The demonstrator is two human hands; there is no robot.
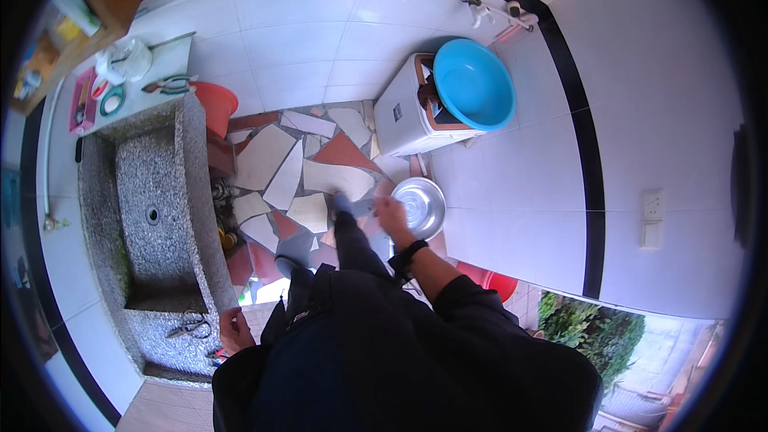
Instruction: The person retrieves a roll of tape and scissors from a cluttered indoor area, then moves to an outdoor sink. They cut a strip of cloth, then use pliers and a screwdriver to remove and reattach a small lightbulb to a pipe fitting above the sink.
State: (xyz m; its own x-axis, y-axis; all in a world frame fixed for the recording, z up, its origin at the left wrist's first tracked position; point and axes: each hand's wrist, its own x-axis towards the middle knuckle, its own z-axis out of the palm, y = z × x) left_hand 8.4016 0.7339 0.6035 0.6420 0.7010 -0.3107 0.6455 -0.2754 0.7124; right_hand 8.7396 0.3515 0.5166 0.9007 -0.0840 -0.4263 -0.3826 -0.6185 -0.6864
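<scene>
My left hand hangs beside the outer edge of a speckled stone sink, its fingers loosely bent and no object visible in it. Close by, a red-handled tool lies on the sink's ledge, partly hidden by my sleeve. A pair of scissors rests farther in on the same ledge. My right hand, blurred and with a black band at the wrist, overlaps the left rim of a shiny metal basin in view. Whether it touches the basin I cannot tell; nothing shows in its fingers.
A blue plastic basin sits tilted on a white washing machine against the tiled wall. Pliers and a pink tray lie on the counter behind the sink. A red basin stands beside the sink. Stone pieces pave the floor.
</scene>
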